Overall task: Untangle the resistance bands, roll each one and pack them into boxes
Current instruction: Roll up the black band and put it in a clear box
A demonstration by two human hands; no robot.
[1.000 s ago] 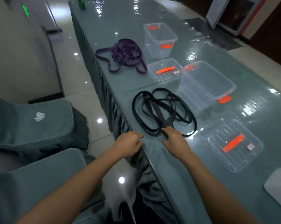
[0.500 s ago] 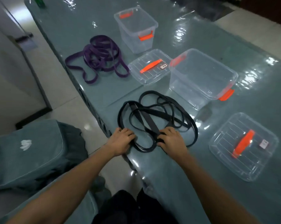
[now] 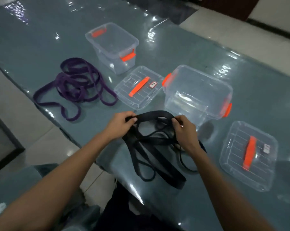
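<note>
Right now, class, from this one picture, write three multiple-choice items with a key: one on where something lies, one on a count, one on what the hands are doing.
1. Where do the purple bands lie?
A. On the floor
B. On the table, left of the smaller lid
C. On a wall hook

2. How many clear boxes stand lidless?
A. One
B. Four
C. Two

3. What are the left hand and right hand doing?
A. Gripping the black bands
B. Lying flat on the table
C. Pressing a lid shut

Key:
1 B: the purple tangle sits on the tabletop beside that lid.
2 C: one small and one large box stand open on top.
3 A: the fingers of both hands curl round a black strap stretched between them.
</note>
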